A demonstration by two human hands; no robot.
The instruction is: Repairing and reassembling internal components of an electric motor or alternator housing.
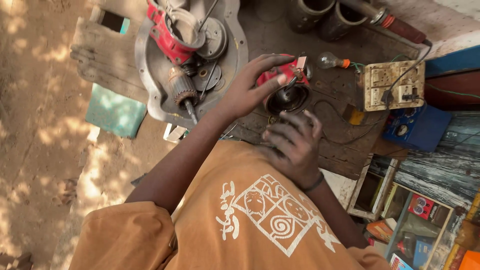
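Left hand [250,87] is on the red motor housing [286,82], fingers curled over its top edge, thumb on the near side. It grips the housing. The housing sits on the dark wooden workbench [345,150], round black opening facing up, near the bench's front edge.

Right hand [295,145] hovers just below the housing, close to the person's chest, back of the hand to the camera. Fingers loosely bent and slightly spread. Cannot tell if it holds anything; palm side is hidden. A dark band sits on that wrist.

To the left of the housing: a grey metal plate [150,75] carrying a second red housing part [167,32], a round grey cover [212,37] and a copper-wound armature [182,90] with its shaft pointing toward the bench edge.

Right of the housing: a clear light bulb [330,60] lying on its side, wired to a beige socket board [395,85] with a black plug in it. A blue meter box [417,127] sits just below the board. Two dark metal cylinders [320,12] stand at the bench's far edge.

Person wears an orange shirt [240,220] with a white print. Sandy ground on the left, in dappled shade.
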